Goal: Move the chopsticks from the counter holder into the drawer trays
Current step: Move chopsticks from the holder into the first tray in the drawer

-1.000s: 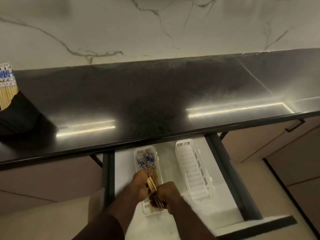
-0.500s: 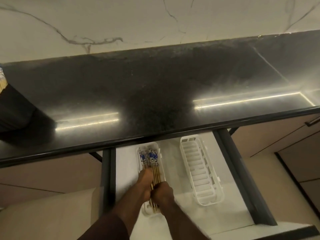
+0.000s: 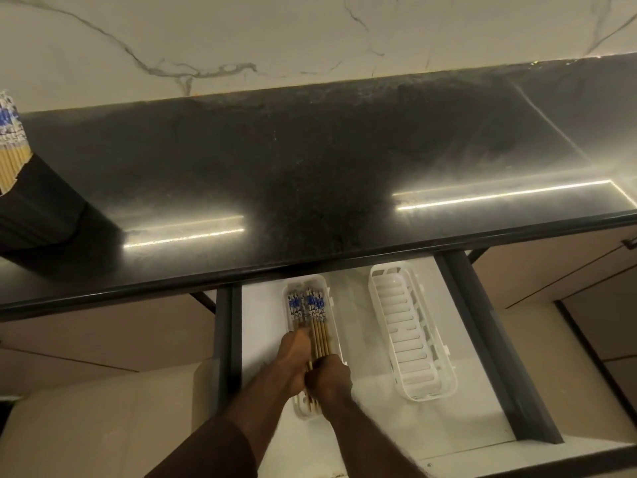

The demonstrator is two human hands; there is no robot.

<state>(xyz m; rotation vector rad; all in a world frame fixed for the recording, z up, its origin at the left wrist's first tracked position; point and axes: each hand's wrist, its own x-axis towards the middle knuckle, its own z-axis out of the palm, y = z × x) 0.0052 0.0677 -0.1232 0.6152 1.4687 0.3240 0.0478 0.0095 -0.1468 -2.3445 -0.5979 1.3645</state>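
A bundle of wooden chopsticks (image 3: 319, 334) with blue-and-white patterned ends lies lengthwise in the left white tray (image 3: 335, 294) inside the open drawer. My left hand (image 3: 293, 360) rests on the left side of the bundle. My right hand (image 3: 329, 379) is closed around the near ends of the sticks. A second white slotted tray (image 3: 412, 391) sits to the right in the drawer with nothing in it. At the far left of the counter a black holder (image 3: 38, 198) still carries more chopsticks (image 3: 10, 146).
The black stone counter (image 3: 310, 167) overhangs the back of the drawer. Dark drawer rails (image 3: 496, 357) run along both sides. A marble wall rises behind the counter. Closed cabinet fronts (image 3: 551, 270) stand to the right.
The chopstick bundle has gone from tilted in my hands to lying flat along the left tray. Both hands have stayed on its near end. The view has shifted slightly.
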